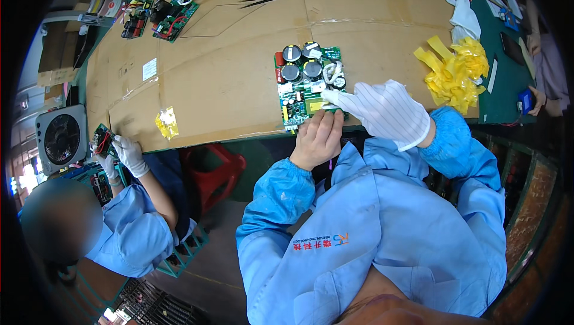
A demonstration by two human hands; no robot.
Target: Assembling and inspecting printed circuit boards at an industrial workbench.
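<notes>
A green circuit board (295, 96) lies near the table's front edge. It carries several black round capacitors (291, 72), red parts on its left side and a white coiled cable (332, 72). A flat yellow piece (314, 105) shows on its near part. My left hand (320, 138), bare, is closed at the board's near edge, fingers bent together and thumb hidden. From the right comes my right hand (385, 111) in a white striped glove, fingers stretched out. Its fingertips touch the board beside the yellow piece; nothing is visibly held there.
Yellow strips (452, 74) lie heaped to the right, below white gloves (463, 14). A smaller yellow bundle (167, 123) is at left. More circuit boards (174, 17) stand far left, near black wires (263, 2). At left, a gloved co-worker (128, 223) holds a board (104, 141).
</notes>
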